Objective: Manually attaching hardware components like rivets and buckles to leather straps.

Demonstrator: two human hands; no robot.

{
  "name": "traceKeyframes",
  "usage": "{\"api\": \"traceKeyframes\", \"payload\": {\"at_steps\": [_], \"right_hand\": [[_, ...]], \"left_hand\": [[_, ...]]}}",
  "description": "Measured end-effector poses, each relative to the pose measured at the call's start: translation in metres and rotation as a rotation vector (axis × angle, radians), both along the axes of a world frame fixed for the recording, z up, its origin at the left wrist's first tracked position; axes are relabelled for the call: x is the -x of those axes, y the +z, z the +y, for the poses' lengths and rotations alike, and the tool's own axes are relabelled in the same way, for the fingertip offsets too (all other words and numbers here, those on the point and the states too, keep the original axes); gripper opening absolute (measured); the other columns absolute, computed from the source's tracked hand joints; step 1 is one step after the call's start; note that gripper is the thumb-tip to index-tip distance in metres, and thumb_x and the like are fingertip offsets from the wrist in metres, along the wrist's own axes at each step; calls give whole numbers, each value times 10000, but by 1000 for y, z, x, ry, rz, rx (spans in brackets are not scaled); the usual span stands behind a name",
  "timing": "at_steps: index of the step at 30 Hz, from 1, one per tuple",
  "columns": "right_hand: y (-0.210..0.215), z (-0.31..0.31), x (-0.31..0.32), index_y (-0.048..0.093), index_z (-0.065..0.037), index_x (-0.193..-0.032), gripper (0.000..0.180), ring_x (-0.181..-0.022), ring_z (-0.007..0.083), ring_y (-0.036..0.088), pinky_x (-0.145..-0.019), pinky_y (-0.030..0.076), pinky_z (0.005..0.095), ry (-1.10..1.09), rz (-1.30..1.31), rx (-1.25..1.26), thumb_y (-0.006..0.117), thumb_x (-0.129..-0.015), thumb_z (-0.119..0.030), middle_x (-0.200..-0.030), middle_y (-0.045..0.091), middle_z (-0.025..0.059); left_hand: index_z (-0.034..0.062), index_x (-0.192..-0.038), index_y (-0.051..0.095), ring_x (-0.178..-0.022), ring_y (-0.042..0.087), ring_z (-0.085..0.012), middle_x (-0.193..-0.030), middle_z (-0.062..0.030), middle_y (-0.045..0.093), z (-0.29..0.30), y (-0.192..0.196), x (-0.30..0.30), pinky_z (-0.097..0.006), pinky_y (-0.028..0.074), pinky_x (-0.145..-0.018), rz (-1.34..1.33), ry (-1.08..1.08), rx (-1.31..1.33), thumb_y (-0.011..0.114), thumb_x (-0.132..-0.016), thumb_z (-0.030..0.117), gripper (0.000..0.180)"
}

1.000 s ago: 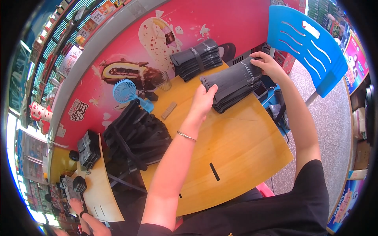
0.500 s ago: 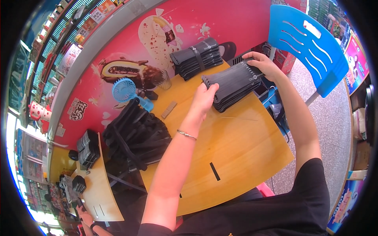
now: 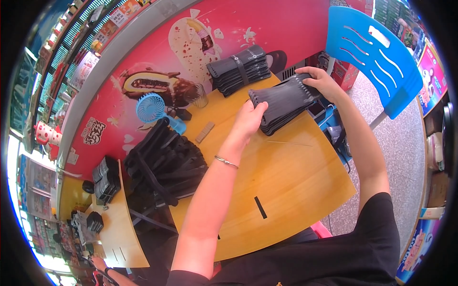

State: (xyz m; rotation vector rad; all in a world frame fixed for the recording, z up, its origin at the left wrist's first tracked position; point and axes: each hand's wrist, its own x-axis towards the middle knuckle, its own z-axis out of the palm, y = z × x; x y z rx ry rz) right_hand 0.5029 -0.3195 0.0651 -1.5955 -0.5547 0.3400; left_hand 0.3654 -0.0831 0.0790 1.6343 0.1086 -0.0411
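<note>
A stack of dark grey flat pieces (image 3: 281,102), with rows of small holes along their ends, lies at the far right of the wooden table (image 3: 296,190). My left hand (image 3: 250,118) is closed on the near left end of the upper pieces, thumb on top. The far right end is gripped by my right hand (image 3: 320,83), its fingers curled over the edge. How many pieces each hand pinches is hidden. Just left of it stands a similar stack (image 3: 238,69) with a dark band around it.
A heap of black straps (image 3: 162,164) hangs by the table's left edge, below a blue fan (image 3: 150,108). A tan block (image 3: 205,132) and a thin stick (image 3: 290,143) lie on the table. The blue chair (image 3: 367,57) stands at right; another person's hand (image 3: 99,263) is lower left.
The upper pieces' left end has shifted slightly right and the top surface now looks more curved. My hands have barely moved. The other person's hand has moved down.
</note>
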Motion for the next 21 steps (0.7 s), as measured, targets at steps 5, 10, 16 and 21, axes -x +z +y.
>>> {"api": "traceKeyframes", "payload": {"at_steps": [5, 10, 16, 21], "right_hand": [[6, 2, -4, 566, -8, -1161, 330, -964, 124, 562, -900, 431, 265, 2, 98, 45, 589, -846, -102, -1020, 611, 62], [23, 19, 31, 530, -111, -1239, 595, -1211, 289, 446, -1015, 361, 395, -349, -856, 623, 747, -730, -329, -1315, 452, 138], [25, 42, 62, 479, -143, -1295, 800, -1290, 323, 356, -1086, 231, 484, -38, -1082, 621, 809, -592, -339, -1383, 395, 115], [23, 40, 54, 489, -135, -1272, 634, -1259, 270, 406, -1091, 232, 462, 49, -965, 559, 668, -669, -55, -1289, 496, 102]], "left_hand": [[21, -1119, 597, -940, 560, -124, -1030, -36, 638, 3, -2, 0, -281, 432, -838, 9, -17, -28, 506, -909, 213, 298], [40, -1104, 600, -1003, 513, -106, -1081, -9, 611, 2, 7, 1, -279, 359, -914, 73, -12, -30, 499, -928, 263, 302], [34, -1129, 580, -1002, 506, -116, -1094, -23, 597, 2, 10, 3, -279, 359, -904, 64, -23, 11, 479, -939, 343, 376], [-18, -1085, 599, -962, 579, -211, -1028, -126, 641, 3, -9, -6, -319, 432, -859, -24, 29, -142, 398, -951, 494, 565]]}}
